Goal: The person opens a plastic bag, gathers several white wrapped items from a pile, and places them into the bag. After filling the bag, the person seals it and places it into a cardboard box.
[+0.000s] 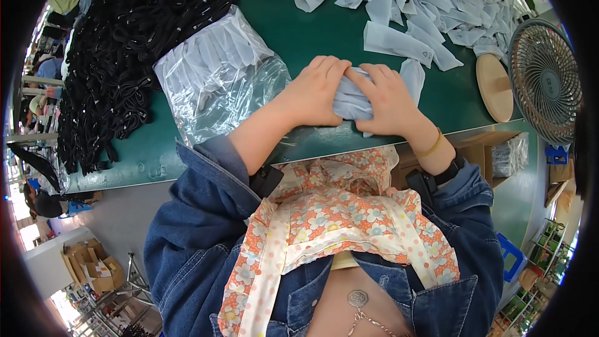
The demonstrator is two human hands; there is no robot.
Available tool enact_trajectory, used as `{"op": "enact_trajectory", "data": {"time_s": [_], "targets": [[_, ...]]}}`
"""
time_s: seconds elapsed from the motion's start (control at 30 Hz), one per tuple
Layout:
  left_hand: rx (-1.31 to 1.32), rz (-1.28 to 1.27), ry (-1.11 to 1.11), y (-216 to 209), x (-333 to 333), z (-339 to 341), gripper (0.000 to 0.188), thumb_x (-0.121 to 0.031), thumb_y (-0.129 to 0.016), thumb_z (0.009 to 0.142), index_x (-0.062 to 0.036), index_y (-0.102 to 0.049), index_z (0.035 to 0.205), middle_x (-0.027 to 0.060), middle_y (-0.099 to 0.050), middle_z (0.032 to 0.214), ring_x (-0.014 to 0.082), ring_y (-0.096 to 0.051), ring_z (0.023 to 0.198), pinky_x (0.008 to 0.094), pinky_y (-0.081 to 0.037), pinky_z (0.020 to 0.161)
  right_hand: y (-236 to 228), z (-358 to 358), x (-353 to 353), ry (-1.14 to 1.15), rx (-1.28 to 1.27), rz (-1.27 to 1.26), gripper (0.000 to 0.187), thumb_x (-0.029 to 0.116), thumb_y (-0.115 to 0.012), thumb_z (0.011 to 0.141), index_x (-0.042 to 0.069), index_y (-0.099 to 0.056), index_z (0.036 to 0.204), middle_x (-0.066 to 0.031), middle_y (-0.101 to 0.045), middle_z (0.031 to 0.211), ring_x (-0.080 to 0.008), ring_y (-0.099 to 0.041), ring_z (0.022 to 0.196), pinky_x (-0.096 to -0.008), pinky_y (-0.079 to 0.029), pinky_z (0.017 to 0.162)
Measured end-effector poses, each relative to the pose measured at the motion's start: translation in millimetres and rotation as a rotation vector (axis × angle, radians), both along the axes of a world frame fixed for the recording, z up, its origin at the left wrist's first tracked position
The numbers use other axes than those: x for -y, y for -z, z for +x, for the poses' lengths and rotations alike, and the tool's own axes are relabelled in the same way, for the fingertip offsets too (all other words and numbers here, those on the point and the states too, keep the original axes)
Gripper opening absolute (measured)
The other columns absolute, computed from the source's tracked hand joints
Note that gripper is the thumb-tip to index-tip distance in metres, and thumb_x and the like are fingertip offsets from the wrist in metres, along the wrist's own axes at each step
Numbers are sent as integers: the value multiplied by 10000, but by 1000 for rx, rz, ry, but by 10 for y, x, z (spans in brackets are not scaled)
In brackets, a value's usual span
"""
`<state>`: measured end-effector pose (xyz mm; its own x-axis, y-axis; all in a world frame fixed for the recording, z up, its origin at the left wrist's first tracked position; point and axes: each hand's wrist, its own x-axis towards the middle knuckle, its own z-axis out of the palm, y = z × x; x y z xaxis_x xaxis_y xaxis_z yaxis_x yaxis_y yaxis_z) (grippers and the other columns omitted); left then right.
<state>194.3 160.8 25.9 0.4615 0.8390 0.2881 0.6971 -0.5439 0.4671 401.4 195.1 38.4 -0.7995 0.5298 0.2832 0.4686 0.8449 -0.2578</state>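
Both of my hands close around a bundle of pale frosted plastic sleeves (354,97) at the table's near edge. My left hand (316,90) wraps its left side, fingertips on top. From the right, my right hand (388,100) grips the same bundle. What lies inside these sleeves cannot be made out. Left of my hands is a large clear plastic bag (218,103), its far part filled with a row of similar sleeves (215,56). A loose frosted sleeve (412,80) sits just beyond my right hand.
A big heap of black coiled cables (143,37) covers the green table's (268,0) left. Many frosted sleeves (430,6) are piled at the far right. A fan (546,81) and a round wooden piece (495,89) stand at the right edge. Below is an open cardboard box (477,153).
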Motion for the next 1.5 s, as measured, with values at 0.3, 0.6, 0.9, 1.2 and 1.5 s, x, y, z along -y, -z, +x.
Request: {"op": "enact_trajectory", "data": {"time_s": [0.3,0.6,0.9,1.2,1.5], "targets": [[111,110,-160,-384,572,-359,795,-260,-790,585,-23,-443,1260,194,-508,1177,368,-476,1127,424,-402,964,-26,-61,-147,-35,56,-153,775,208,-699,557,65,-498,1292,-166,-562,1112,-319,-531,1006,-377,-437,875],[308,-162,-423,174,1679,-1153,232,-142,-673,818,-18,-646,1012,125,-621,1011,288,-600,999,370,-461,896,-306,-24,265,84,-667,-1071,732,217,-734,623,-40,-493,1265,-86,-569,1166,-149,-545,1024,-312,-413,905],[688,-493,-693,-126,1501,-876,141,-79,-620,845,23,-656,935,138,-653,938,285,-627,970,311,-473,875,-426,-347,889,-285,-313,-452,787,193,-710,549,27,-504,1290,-185,-568,1050,-327,-549,946,-377,-452,846],[140,497,-496,-364,1406,-359,178,-20,-658,781,-23,-648,959,120,-637,995,290,-619,958,395,-481,853,92,-1390,959,101,77,29,697,334,-725,601,80,-550,1226,-164,-593,994,-323,-581,931,-409,-496,768],[200,497,-1048,198,1991,-563,242,-72,-704,667,-26,-561,857,125,-564,857,292,-557,792,425,-451,739,-21,-1415,712,-7,-235,-162,628,290,-732,654,-11,-565,1180,-196,-637,998,-349,-617,925,-409,-492,808]]}}
